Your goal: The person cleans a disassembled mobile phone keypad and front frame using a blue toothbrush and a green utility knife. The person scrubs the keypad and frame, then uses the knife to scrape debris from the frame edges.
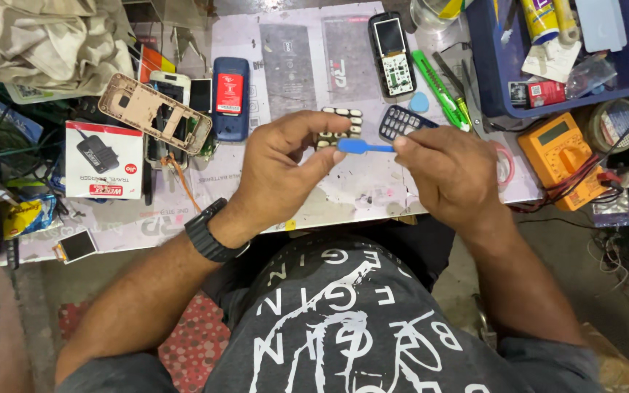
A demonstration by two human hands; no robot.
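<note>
My left hand [285, 171] and my right hand [453, 171] meet over the front of the workbench, both pinching a thin blue plastic pry tool [362, 146] held level between them. My left fingers also hold a small pale keypad piece [340, 125] with dark keys. Under my right fingertips sits a dark blue phone keypad cover [400, 120]. A black watch [209, 233] is on my left wrist.
An opened phone with bare circuit board [391, 54] lies at the back, a blue phone back [230, 98] and a tan phone frame [154, 113] to the left. A green cutter [442, 91], blue tray [489, 65], orange multimeter [558, 156] and white charger box [103, 160] surround them.
</note>
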